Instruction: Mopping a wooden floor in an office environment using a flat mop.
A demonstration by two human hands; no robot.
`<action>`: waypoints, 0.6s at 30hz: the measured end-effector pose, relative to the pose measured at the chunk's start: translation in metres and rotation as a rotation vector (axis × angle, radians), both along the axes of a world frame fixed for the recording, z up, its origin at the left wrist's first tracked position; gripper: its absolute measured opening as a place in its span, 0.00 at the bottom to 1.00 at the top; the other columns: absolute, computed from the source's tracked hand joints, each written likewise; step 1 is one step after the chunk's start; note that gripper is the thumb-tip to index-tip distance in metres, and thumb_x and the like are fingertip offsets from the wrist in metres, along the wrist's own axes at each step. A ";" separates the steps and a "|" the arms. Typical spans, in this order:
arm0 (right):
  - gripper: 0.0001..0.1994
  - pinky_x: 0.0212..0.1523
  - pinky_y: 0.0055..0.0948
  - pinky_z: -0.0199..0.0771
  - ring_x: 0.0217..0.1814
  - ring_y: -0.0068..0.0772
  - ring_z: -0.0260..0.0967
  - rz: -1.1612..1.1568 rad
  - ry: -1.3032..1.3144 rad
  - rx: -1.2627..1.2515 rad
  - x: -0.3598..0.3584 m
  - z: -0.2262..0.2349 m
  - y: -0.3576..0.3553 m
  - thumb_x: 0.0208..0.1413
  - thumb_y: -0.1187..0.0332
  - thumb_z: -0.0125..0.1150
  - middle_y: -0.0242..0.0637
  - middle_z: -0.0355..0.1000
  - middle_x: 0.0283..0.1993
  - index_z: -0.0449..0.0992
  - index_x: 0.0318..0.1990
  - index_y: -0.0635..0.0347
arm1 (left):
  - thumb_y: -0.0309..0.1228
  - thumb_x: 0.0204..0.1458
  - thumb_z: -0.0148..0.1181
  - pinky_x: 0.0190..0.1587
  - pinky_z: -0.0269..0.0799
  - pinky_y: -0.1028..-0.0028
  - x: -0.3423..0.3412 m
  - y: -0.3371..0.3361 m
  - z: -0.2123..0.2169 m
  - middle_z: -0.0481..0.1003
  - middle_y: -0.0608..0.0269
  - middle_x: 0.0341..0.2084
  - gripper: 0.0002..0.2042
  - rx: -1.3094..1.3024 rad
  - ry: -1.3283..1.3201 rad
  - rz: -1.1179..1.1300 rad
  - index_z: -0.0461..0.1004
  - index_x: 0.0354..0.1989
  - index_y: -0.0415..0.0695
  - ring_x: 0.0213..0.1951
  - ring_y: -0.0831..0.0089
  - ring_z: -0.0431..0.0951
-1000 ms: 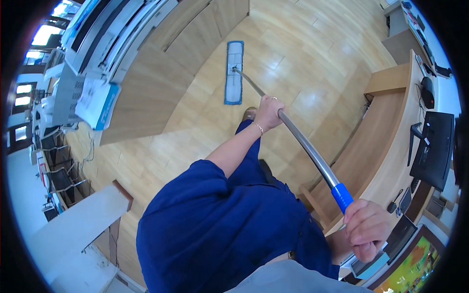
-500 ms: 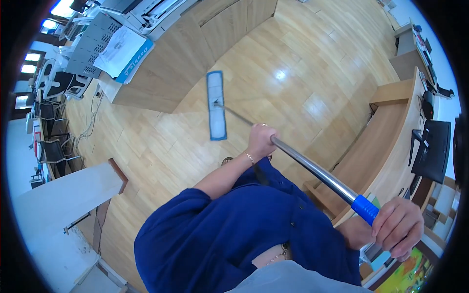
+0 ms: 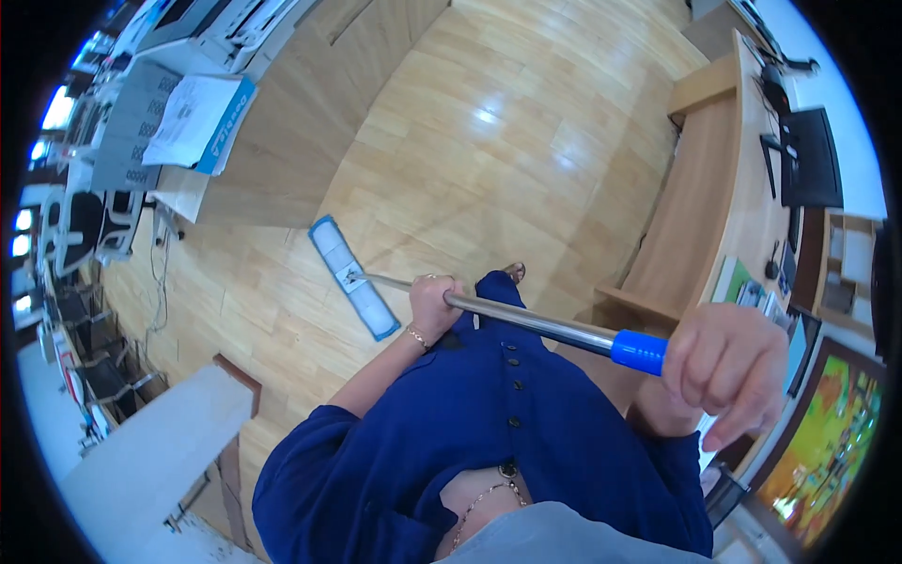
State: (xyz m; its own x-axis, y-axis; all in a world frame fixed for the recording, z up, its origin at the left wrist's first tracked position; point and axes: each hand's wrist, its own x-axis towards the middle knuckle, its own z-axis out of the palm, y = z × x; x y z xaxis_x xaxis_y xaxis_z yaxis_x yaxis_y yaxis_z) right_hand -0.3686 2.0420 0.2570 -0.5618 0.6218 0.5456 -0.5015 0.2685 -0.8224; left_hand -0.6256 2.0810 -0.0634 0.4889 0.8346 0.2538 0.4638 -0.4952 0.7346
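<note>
A flat mop (image 3: 352, 276) lies with its long blue-edged, pale-backed head on the wooden floor, slanting from upper left to lower right. Its metal pole runs from the head up toward the right. Partway along it, the fingers of my left hand (image 3: 436, 308) wrap round the pole; a bracelet is on that wrist. At the upper end is a blue grip sleeve (image 3: 641, 352), and my right hand (image 3: 725, 365) is closed over the tip there. The palm side of the right hand is hidden.
A wooden counter (image 3: 287, 141) stands just beyond the mop head, with a paper pack (image 3: 199, 122) on its end. To the right is a desk (image 3: 723, 197) with a monitor (image 3: 810, 157). A white partition (image 3: 169, 442) and cables (image 3: 162, 282) are at left.
The mop head has come nearer and to the left, turning from nearly upright to slanted. Both hands have shifted left with the pole, which now lies flatter across the view.
</note>
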 end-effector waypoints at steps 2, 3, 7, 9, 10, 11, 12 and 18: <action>0.15 0.26 0.24 0.65 0.14 0.25 0.60 -0.053 -0.031 0.019 -0.004 0.018 -0.023 0.55 0.69 0.47 0.32 0.61 0.15 0.75 0.27 0.72 | 0.28 0.34 0.59 0.23 0.59 0.61 0.011 -0.003 0.004 0.64 0.57 0.08 0.11 0.009 -0.038 -0.077 0.62 0.08 0.45 0.15 0.57 0.65; 0.15 0.26 0.24 0.65 0.15 0.25 0.59 -0.057 -0.056 0.049 -0.006 0.024 -0.033 0.56 0.69 0.47 0.32 0.60 0.15 0.75 0.24 0.72 | 0.27 0.34 0.59 0.22 0.59 0.61 0.018 -0.002 0.003 0.63 0.56 0.08 0.12 0.024 -0.072 -0.104 0.62 0.08 0.45 0.15 0.56 0.65; 0.15 0.25 0.26 0.64 0.14 0.26 0.56 -0.331 -0.159 0.044 -0.030 0.033 -0.095 0.55 0.69 0.48 0.32 0.60 0.15 0.75 0.25 0.72 | 0.27 0.34 0.59 0.22 0.59 0.61 0.055 0.006 0.000 0.63 0.56 0.09 0.12 0.052 -0.129 -0.215 0.61 0.08 0.46 0.16 0.56 0.66; 0.12 0.25 0.27 0.65 0.14 0.27 0.57 -0.438 -0.224 0.026 -0.039 0.027 -0.123 0.50 0.70 0.51 0.33 0.61 0.15 0.75 0.24 0.71 | 0.26 0.35 0.59 0.23 0.60 0.60 0.075 0.007 -0.014 0.64 0.56 0.09 0.13 0.071 -0.173 -0.296 0.60 0.08 0.46 0.17 0.56 0.67; 0.08 0.26 0.28 0.66 0.14 0.28 0.61 -0.502 -0.277 0.007 -0.041 0.023 -0.138 0.42 0.73 0.51 0.35 0.63 0.14 0.75 0.24 0.70 | 0.26 0.35 0.59 0.23 0.60 0.60 0.087 0.005 -0.020 0.64 0.56 0.09 0.13 0.073 -0.177 -0.316 0.60 0.08 0.46 0.17 0.56 0.67; 0.08 0.26 0.28 0.66 0.14 0.28 0.61 -0.526 -0.281 0.008 -0.045 0.020 -0.154 0.42 0.73 0.51 0.35 0.63 0.14 0.75 0.24 0.70 | 0.27 0.35 0.59 0.23 0.60 0.60 0.102 0.000 -0.022 0.64 0.55 0.09 0.13 0.082 -0.188 -0.380 0.60 0.08 0.45 0.18 0.56 0.67; 0.08 0.27 0.28 0.67 0.15 0.29 0.62 -0.645 -0.288 -0.019 -0.048 0.017 -0.171 0.38 0.74 0.50 0.35 0.64 0.14 0.75 0.23 0.70 | 0.27 0.35 0.59 0.23 0.60 0.60 0.115 -0.008 -0.024 0.65 0.55 0.10 0.13 0.089 -0.199 -0.444 0.61 0.08 0.45 0.18 0.56 0.67; 0.08 0.29 0.28 0.70 0.15 0.29 0.63 -1.148 -0.310 -0.132 -0.060 -0.003 -0.275 0.34 0.75 0.49 0.36 0.66 0.13 0.75 0.21 0.65 | 0.26 0.31 0.60 0.27 0.64 0.64 0.187 -0.075 -0.047 0.68 0.59 0.13 0.08 0.012 -0.172 -0.752 0.66 0.11 0.47 0.23 0.58 0.70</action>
